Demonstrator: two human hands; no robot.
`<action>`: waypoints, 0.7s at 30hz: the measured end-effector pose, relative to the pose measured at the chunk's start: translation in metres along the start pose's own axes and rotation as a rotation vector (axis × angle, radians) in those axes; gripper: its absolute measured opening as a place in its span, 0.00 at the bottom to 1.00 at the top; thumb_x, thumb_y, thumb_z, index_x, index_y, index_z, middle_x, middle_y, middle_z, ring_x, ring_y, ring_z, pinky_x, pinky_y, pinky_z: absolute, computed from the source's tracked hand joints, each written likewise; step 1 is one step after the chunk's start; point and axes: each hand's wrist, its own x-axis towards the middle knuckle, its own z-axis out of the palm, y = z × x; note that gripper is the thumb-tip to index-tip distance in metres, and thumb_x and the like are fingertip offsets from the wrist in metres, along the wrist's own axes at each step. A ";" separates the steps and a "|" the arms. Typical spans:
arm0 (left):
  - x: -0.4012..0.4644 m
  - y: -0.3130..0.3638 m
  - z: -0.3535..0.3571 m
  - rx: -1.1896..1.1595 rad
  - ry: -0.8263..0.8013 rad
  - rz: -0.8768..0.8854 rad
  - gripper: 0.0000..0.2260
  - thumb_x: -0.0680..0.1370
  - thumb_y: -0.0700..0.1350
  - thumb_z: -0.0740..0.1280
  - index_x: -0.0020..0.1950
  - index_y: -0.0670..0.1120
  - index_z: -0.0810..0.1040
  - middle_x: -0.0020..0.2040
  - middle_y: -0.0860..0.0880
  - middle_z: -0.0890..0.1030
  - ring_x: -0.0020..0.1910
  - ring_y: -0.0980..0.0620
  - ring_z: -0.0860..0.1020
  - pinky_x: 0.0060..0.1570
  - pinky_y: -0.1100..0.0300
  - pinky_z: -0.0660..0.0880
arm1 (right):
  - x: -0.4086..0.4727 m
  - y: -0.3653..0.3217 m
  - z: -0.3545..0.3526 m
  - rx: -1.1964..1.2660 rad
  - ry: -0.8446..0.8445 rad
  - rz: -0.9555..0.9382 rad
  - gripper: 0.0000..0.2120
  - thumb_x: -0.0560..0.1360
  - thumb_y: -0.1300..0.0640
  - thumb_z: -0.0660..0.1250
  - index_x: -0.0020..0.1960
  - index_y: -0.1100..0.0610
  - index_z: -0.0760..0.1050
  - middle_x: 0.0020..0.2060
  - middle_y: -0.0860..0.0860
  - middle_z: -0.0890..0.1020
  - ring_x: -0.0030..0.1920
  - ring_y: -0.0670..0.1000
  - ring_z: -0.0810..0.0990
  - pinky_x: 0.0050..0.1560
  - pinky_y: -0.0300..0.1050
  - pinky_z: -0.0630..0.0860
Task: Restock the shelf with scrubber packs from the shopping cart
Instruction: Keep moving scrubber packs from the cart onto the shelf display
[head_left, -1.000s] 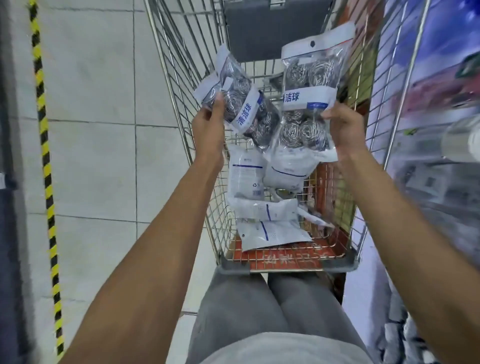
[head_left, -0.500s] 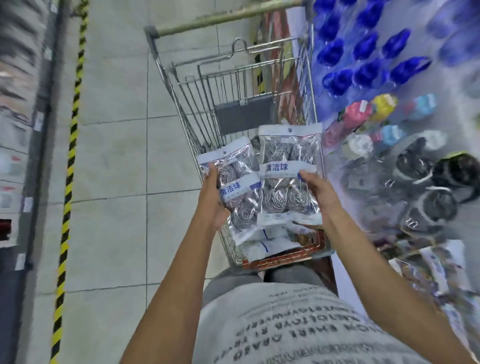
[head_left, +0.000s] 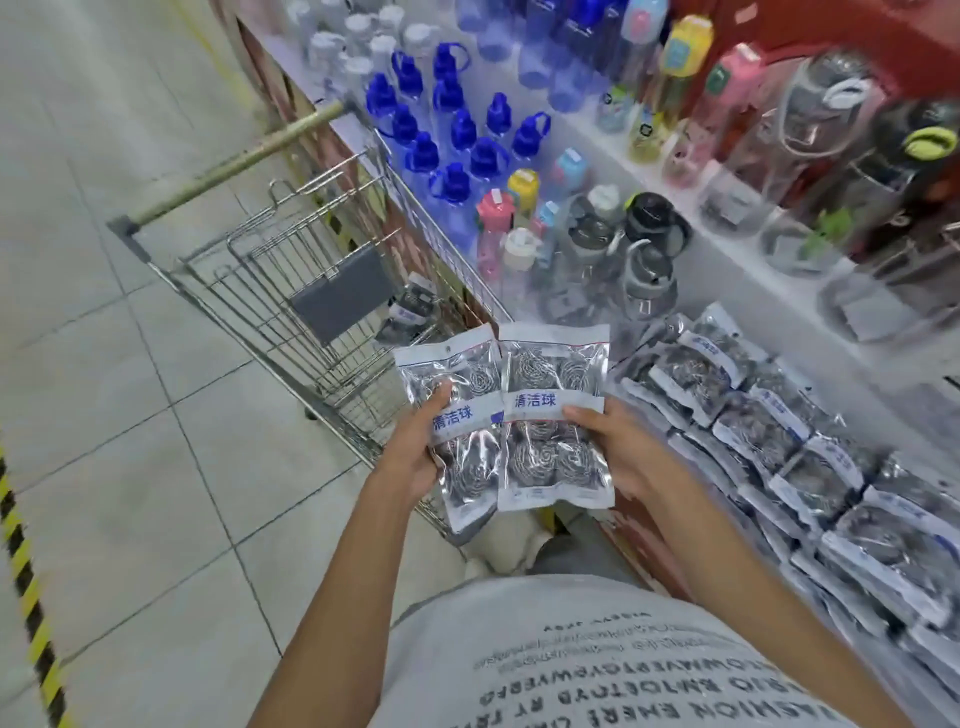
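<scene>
The left hand (head_left: 415, 447) grips one scrubber pack (head_left: 457, 431), and the right hand (head_left: 618, 447) grips another pack (head_left: 553, 415). Both packs are upright, beside the shopping cart (head_left: 311, 291). The shelf row of scrubber packs (head_left: 769, 431) lies to the right, so the right hand is nearer.

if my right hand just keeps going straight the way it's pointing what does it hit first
Probably the pack in your left hand: your right hand points leftward across its own scrubber pack at the left-hand pack overlapping it. Beyond that is the shopping cart; depth is unclear.
</scene>
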 end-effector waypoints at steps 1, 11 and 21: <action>0.001 -0.007 0.009 0.053 -0.022 -0.010 0.49 0.56 0.64 0.85 0.70 0.42 0.75 0.57 0.38 0.85 0.59 0.37 0.81 0.57 0.40 0.79 | -0.010 0.005 -0.011 -0.010 0.041 -0.005 0.14 0.75 0.65 0.72 0.60 0.62 0.77 0.44 0.54 0.84 0.40 0.46 0.84 0.41 0.38 0.79; -0.020 -0.067 0.127 0.321 -0.285 -0.156 0.11 0.80 0.47 0.70 0.57 0.42 0.79 0.47 0.42 0.84 0.44 0.45 0.83 0.44 0.50 0.83 | -0.101 0.043 -0.126 0.323 0.347 -0.031 0.05 0.77 0.65 0.71 0.50 0.60 0.75 0.30 0.49 0.83 0.28 0.43 0.81 0.28 0.36 0.76; -0.012 -0.125 0.229 0.560 -0.333 -0.206 0.22 0.75 0.32 0.73 0.67 0.30 0.72 0.43 0.45 0.83 0.27 0.55 0.80 0.32 0.63 0.78 | -0.147 0.050 -0.220 0.474 0.511 -0.010 0.17 0.70 0.60 0.77 0.56 0.65 0.78 0.47 0.60 0.86 0.38 0.53 0.84 0.38 0.46 0.82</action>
